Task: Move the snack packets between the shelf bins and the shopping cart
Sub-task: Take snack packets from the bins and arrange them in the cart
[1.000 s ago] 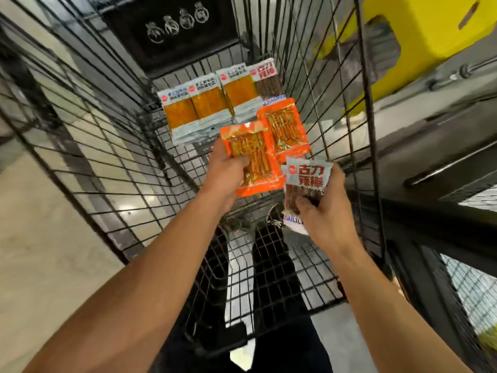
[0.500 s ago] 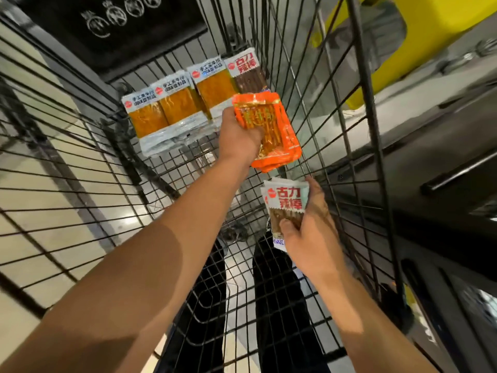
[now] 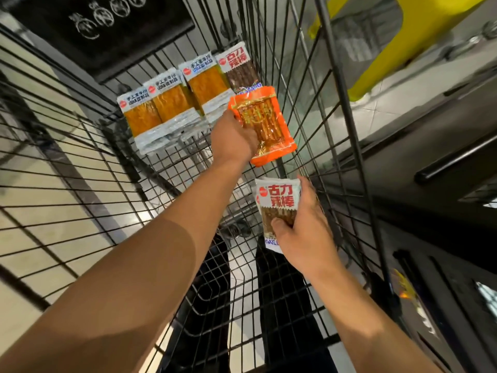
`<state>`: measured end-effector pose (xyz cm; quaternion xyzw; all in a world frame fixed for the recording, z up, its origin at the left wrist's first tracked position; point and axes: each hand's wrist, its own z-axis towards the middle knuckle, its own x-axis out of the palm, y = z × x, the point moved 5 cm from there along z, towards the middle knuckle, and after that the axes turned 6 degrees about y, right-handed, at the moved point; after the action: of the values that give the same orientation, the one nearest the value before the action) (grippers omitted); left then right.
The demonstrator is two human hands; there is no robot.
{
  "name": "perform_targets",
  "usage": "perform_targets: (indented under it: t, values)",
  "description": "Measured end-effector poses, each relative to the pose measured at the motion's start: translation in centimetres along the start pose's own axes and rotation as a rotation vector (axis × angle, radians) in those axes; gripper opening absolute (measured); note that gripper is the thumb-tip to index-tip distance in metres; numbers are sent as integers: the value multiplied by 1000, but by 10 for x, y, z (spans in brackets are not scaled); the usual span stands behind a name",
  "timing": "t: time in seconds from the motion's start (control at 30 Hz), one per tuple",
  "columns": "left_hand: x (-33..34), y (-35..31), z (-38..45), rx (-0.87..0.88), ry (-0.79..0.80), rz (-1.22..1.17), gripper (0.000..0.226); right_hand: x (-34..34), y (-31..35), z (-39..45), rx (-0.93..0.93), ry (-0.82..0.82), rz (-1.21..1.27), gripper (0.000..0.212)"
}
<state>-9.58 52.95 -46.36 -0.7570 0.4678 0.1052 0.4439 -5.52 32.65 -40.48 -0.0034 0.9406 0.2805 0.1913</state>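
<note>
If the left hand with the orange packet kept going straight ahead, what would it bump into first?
Probably the brown packet lying just beyond the orange packet that the left hand holds, at the cart's far end; depth is hard to judge.

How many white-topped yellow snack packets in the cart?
3, side by side at the cart's far end: left packet, middle packet, right packet. More may lie stacked beneath them.

Packets (image 3: 172, 109) crowd the far end of the cart (image 3: 67, 184); wire walls close both sides; bare mesh floor nearer.
</note>
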Motion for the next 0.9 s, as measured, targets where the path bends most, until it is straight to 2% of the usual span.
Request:
perform_targets:
  t: [0.17,0.3,0.47,0.53,0.63,0.67,0.73,0.9]
  values:
    - [-5,4,-5,11,19,68,23,-2,-5,-2,-11,-12,24,90]
    - [-14,12,-15,-130,132,-209,17,-6,-4,-2,-13,-23,69,82]
    - [-53,25,-62,-187,93,-389,7,-17,11,-9,0,38,206,64]
    - [-57,33,-90,-214,220,-488,8,-21,23,-11,2,74,309,61]
    - [-46,33,-130,-193,522,-564,34,-22,43,-11,-63,97,372,58]
    - [-41,33,-139,-177,569,-578,41,-19,52,-11,-94,112,368,58]
    - [-34,37,-144,-172,541,-669,44,-13,64,-10,-147,118,349,58]
    - [-40,40,-142,-122,439,-763,22,-4,88,-5,-246,112,294,62]
